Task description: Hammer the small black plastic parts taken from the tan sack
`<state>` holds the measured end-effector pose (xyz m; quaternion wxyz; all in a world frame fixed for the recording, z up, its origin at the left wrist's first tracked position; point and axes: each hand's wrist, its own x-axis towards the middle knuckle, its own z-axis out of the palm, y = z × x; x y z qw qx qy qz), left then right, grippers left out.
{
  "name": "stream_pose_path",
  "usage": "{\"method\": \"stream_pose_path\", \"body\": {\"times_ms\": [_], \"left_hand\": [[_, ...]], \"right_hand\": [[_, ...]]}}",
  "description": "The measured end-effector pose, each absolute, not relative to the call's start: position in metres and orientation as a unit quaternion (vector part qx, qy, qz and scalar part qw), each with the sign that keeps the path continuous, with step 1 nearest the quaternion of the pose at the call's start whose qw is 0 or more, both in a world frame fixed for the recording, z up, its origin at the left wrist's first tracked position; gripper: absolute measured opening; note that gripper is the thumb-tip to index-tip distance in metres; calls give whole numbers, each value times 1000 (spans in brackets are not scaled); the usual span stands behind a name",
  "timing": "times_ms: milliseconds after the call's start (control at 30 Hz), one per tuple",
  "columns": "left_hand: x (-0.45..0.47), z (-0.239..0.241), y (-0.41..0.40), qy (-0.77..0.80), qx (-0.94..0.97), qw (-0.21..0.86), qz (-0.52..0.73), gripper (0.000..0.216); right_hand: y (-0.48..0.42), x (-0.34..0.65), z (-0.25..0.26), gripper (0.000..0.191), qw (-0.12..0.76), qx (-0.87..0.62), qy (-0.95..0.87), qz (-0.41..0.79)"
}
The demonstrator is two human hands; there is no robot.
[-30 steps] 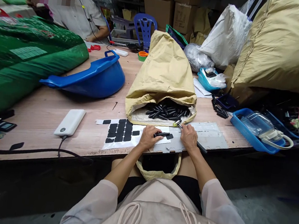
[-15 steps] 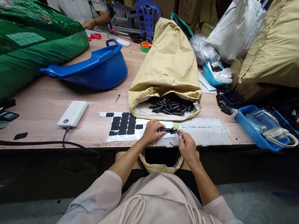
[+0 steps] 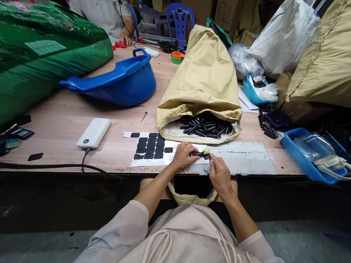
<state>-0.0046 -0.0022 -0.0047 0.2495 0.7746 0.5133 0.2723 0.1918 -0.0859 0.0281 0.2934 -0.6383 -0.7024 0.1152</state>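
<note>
At the table's front edge, my left hand [image 3: 184,156] is closed on a slim black tube-like piece [image 3: 195,153], which points to the right. My right hand [image 3: 219,172] pinches a thin, dark, stick-like tool [image 3: 211,158] whose kind I cannot make out. Its tip meets the end of the black piece, beside a small yellow-green round thing [image 3: 206,150]. Under both hands lies a grey board [image 3: 248,158], and a white sheet of black stickers [image 3: 143,158] is left of them. Just behind, a tan sack [image 3: 204,82] lies with its mouth towards me, showing many black pieces [image 3: 205,126].
A white power bank [image 3: 93,133] with a cable and a blue basin [image 3: 121,79] stand to the left, beside a large green sack [image 3: 61,56]. On the right is a blue tray [image 3: 299,148] holding a clear container. An open bag [image 3: 191,199] sits at my lap. A co-worker's hand [image 3: 125,37] rests across the table.
The view has shifted slightly left, so everything sits further right. Both my hands keep nearly the same hold at the black piece. The co-worker's hand has moved towards the red pieces.
</note>
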Motion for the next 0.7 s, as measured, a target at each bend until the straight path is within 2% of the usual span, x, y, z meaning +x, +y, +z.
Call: {"method": "stream_pose_path", "body": {"times_ms": [167, 367, 533, 700], "left_hand": [[-4, -2, -2, 514, 777, 249, 265, 16], [-3, -1, -2, 514, 777, 246, 266, 18], [-2, 1, -3, 519, 774, 252, 262, 20], [-2, 2, -4, 519, 773, 256, 260, 24]], "right_hand": [[-83, 186, 33, 40, 321, -609, -716, 113], [-84, 177, 25, 40, 299, -612, -722, 124], [-71, 198, 21, 39, 324, -643, -690, 75], [-54, 227, 9, 35, 237, -699, -674, -34]]}}
